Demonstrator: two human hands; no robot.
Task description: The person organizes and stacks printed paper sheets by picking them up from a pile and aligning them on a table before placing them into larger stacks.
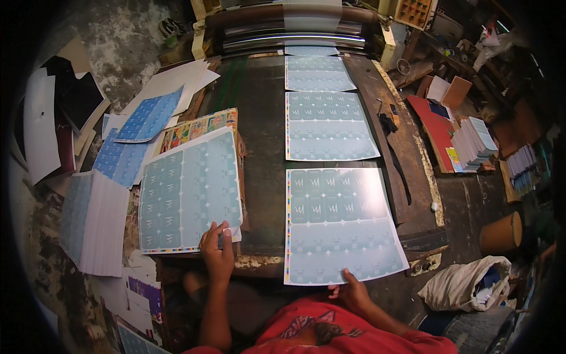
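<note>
A large teal printed sheet [330, 236] with rows of repeated designs lies at the near end of the dark machine bed. My right hand [352, 292] pinches its near edge, thumb on top and fingers underneath. To the left is a stack of matching printed sheets [194, 189], turned sideways. My left hand [218, 245] is closed at the near right corner of the stack, its fingers around the corner of a sheet. How many sheets it grips is hidden.
More printed sheets [330, 127] lie in a line toward the machine's metal rollers [295, 41]. Blue sheets [147, 118] and a thick paper pile [97, 224] stand left. Along the right are a black strap [398, 165], a cloth sack [469, 283] and a brown bin [501, 232].
</note>
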